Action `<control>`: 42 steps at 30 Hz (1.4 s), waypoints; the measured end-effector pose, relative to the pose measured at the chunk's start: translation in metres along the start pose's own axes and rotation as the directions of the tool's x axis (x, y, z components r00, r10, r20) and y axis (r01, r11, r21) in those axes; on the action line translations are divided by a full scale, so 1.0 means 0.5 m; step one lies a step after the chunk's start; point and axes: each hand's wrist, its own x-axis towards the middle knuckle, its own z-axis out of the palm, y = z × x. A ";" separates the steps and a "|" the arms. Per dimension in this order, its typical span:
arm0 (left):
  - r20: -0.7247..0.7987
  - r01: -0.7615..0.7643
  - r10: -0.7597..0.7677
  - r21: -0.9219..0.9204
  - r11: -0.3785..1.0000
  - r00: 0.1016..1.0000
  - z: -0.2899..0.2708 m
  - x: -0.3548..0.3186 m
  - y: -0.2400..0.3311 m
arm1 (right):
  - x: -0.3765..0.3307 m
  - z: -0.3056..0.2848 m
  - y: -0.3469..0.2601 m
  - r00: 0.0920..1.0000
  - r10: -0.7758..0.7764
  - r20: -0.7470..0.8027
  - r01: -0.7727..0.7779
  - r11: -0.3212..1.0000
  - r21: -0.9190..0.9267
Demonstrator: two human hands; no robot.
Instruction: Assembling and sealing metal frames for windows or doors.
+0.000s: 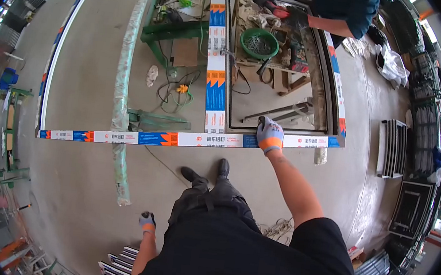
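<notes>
The right hand (269, 134), in a grey glove with an orange cuff, closes its grip over the near rail of a large rectangular aluminium window frame wrapped in blue, white and orange film (177, 138). The gloved left hand (147, 221) hangs free, its grip loosely curled, above stacked metal profiles (120, 266). Beyond the grip, another person's gloved hands (277, 6) work at the frame's far rail.

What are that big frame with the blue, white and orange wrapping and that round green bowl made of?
The large rectangular frame looks like metal profile, likely aluminium: grey edges show under glossy protective film. The round green bowl looks like matte plastic and holds small metal fasteners. The right hand, in a grey-and-orange glove, rests on the frame.
</notes>
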 end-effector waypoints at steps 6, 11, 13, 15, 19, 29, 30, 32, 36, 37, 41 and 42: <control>-0.172 -0.745 0.734 0.004 0.667 0.657 -0.087 -0.006 0.484 | -0.007 -0.007 0.014 0.997 0.037 -0.073 -0.037 0.999 -0.001; -0.128 -0.929 0.935 0.127 0.347 0.331 -0.022 0.054 0.734 | -0.011 0.000 0.014 0.997 0.074 -0.035 -0.075 0.997 -0.028; -0.101 -0.933 0.949 0.181 0.312 0.298 0.029 0.087 0.790 | -0.005 0.002 0.008 0.997 0.075 -0.023 -0.075 0.997 -0.019; -0.057 -0.914 0.948 0.254 0.317 0.313 0.082 0.114 0.824 | -0.003 0.001 -0.001 0.999 0.046 -0.014 -0.046 0.999 -0.011; 0.071 -0.873 0.914 0.334 0.355 0.399 0.118 0.113 0.844 | -0.006 -0.010 0.005 0.995 0.099 0.016 -0.098 0.995 -0.037; 0.086 -0.881 0.915 0.318 0.350 0.394 0.126 0.142 0.824 | 0.004 -0.016 0.009 0.998 0.050 0.039 -0.048 0.997 -0.052; 0.081 -0.884 0.917 0.309 0.350 0.392 0.126 0.139 0.827 | 0.006 -0.015 0.011 0.998 0.049 0.043 -0.047 0.998 -0.047; 0.083 -0.877 0.912 0.323 0.356 0.401 0.123 0.132 0.833 | 0.010 -0.020 0.010 0.997 0.045 0.055 -0.044 0.999 -0.013; 0.195 -0.844 0.849 0.348 0.409 0.491 0.111 0.118 0.843 | 0.005 -0.021 0.015 0.997 0.031 0.073 -0.031 1.000 -0.007; 0.194 -0.842 0.848 0.352 0.409 0.493 0.110 0.116 0.845 | 0.004 -0.022 0.016 0.997 0.028 0.073 -0.027 1.000 -0.006; 0.200 -0.831 0.836 0.364 0.421 0.511 0.110 0.119 0.836 | 0.003 -0.018 0.018 0.998 0.017 0.056 -0.016 1.000 -0.014; 0.177 -0.831 0.845 0.363 0.421 0.505 0.111 0.123 0.830 | 0.002 -0.017 0.016 0.998 0.015 0.062 -0.015 1.000 -0.010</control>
